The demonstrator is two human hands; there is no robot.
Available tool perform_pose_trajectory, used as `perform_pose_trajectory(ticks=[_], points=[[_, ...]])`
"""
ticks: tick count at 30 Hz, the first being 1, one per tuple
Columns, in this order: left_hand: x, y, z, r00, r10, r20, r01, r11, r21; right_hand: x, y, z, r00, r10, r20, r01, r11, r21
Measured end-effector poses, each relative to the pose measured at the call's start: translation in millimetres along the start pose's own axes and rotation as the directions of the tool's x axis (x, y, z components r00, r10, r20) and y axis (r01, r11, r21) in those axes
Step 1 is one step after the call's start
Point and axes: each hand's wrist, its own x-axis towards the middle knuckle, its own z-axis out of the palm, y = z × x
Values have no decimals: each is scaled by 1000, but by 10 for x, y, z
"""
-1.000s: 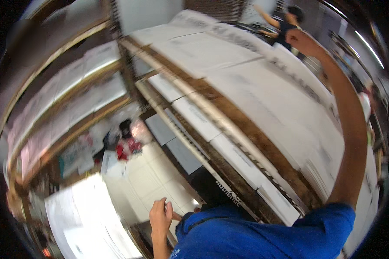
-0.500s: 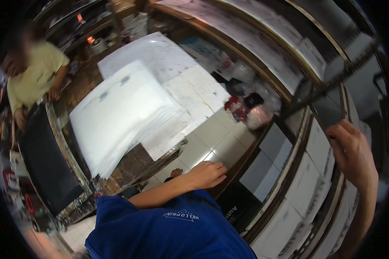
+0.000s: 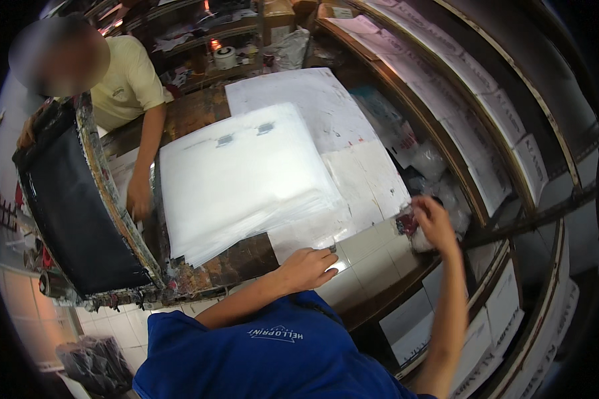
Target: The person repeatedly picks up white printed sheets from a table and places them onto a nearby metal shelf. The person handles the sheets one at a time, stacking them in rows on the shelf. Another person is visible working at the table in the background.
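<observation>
My left hand (image 3: 307, 269) is held in front of my blue shirt, near the front edge of the white board (image 3: 299, 241), fingers loosely bent and a little apart with nothing visible in them. Out to the right, my right hand (image 3: 434, 223) hovers by the board's right corner, its fingers half curled and seemingly empty. A stack of thin white sheets (image 3: 246, 173), its front edges fanned, lies partly on the board. Two small grey printed marks show on the top sheet. Neither hand touches the stack.
At left a co-worker (image 3: 130, 80) holds up a dark screen frame (image 3: 80, 206) hinged at the worktable; one arm reaches beneath it. Racks with printed white sheets (image 3: 459, 126) stand along the right. Plastic bags (image 3: 429, 159) lie beyond the board. A dark bundle (image 3: 96, 362) sits on the floor.
My right hand has come from the right-hand rack toward the board's corner. My view has swung right to left. The co-worker's screen frame has been raised, and their arm now reaches under it.
</observation>
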Motion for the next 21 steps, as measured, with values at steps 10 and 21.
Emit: perform_pose_trajectory(ticks=[10, 21], points=[[109, -304, -186, 991, -125, -46, 127, 991, 42, -3428, 2304, 2661, 700, 559, 445, -714, 536, 450], [428, -528, -526, 935, -199, -294, 239, 965, 108, -3284, 1418, 2355, 449, 849, 279, -756, 195, 625]])
